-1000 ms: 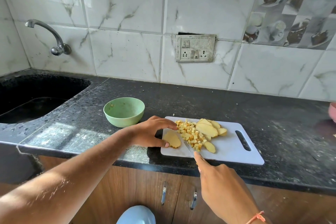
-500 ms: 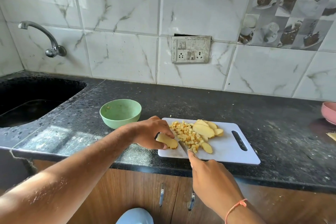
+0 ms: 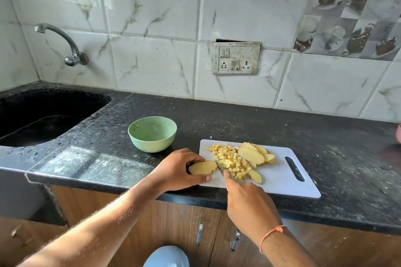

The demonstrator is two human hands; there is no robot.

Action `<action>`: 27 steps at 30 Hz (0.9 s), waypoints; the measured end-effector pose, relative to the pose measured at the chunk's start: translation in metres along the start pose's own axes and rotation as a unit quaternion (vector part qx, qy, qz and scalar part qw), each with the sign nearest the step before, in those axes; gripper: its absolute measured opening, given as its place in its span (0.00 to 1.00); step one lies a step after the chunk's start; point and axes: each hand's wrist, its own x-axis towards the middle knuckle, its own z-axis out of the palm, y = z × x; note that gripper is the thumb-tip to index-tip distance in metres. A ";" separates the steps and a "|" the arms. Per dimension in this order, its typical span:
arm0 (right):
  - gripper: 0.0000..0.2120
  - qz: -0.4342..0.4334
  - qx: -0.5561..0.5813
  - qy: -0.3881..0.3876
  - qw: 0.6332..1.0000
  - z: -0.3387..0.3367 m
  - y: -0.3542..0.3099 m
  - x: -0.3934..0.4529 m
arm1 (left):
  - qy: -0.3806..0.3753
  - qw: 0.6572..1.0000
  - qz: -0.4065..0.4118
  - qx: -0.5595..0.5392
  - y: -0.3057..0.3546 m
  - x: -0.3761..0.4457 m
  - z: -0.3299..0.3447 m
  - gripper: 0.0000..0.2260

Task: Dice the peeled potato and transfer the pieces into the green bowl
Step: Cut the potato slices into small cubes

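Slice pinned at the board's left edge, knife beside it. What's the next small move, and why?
Probably bring the knife down through the potato slice into strips. The left hand holds that slice flat on the cutting board, the right hand grips the knife beside it, and the green bowl holds no dice.

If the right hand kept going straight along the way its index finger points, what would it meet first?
Likely the pile of diced potato: the right hand points up and away over the cutting board, along the knife. Depth is unclear, so it might skim the pile's left edge.
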 end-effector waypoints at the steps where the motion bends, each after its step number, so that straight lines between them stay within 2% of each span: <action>1: 0.29 0.002 -0.001 0.001 1.000 0.001 0.000 -0.001 | -0.013 1.000 0.006 -0.011 -0.004 0.000 -0.002 0.30; 6: 0.29 -0.003 -0.010 0.002 1.000 0.003 -0.004 -0.003 | 0.009 0.999 -0.009 -0.047 -0.006 0.000 -0.002 0.25; 17: 0.29 -0.012 -0.010 0.012 1.000 0.008 -0.005 -0.002 | 0.030 0.998 -0.034 -0.046 0.002 0.001 0.002 0.24; 27: 0.28 -0.011 0.007 0.018 1.000 0.006 0.001 -0.003 | -0.060 0.994 0.008 -0.091 -0.017 -0.001 -0.013 0.21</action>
